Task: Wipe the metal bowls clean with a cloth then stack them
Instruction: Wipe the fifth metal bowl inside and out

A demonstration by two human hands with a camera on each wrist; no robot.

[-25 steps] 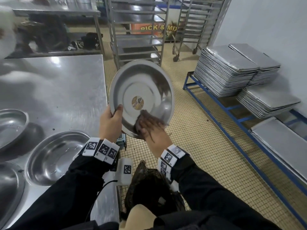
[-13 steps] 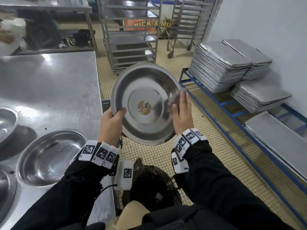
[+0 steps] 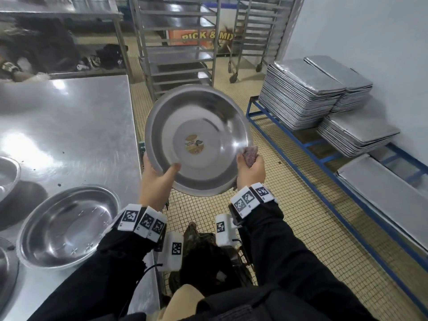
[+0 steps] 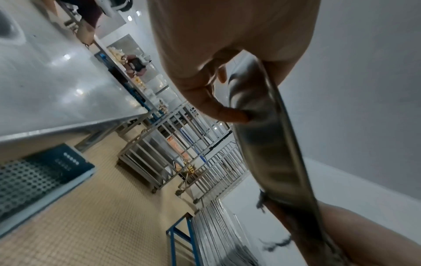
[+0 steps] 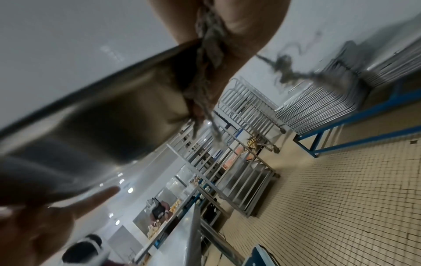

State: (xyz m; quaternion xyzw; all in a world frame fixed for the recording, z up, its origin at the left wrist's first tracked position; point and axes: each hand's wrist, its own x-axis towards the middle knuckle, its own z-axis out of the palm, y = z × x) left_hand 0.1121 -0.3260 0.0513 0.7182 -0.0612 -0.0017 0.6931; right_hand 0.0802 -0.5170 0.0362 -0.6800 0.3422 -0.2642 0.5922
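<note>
I hold a wide metal bowl (image 3: 203,126) tilted up over the tiled floor, a round sticker at its middle. My left hand (image 3: 159,174) grips its lower left rim, thumb inside. My right hand (image 3: 250,169) pinches a grey-pink cloth (image 3: 250,155) over the lower right rim. In the left wrist view the bowl's rim (image 4: 273,144) runs edge-on from my left hand (image 4: 227,100) down to the frayed cloth (image 4: 275,241). In the right wrist view the cloth (image 5: 209,59) is folded round the rim of the bowl (image 5: 109,111). Another bowl (image 3: 67,225) lies on the steel table (image 3: 69,126).
More bowls (image 3: 7,172) sit at the table's left edge. Wheeled tray racks (image 3: 183,49) stand behind the held bowl. Stacks of baking trays (image 3: 298,89) lie on a blue frame at right. A dark bin (image 3: 208,262) sits on the floor below my wrists.
My right hand with the cloth has slid from the bowl's bottom up the right side and now sits on the lower right rim. The bowl has tipped and turned slightly in my left hand.
</note>
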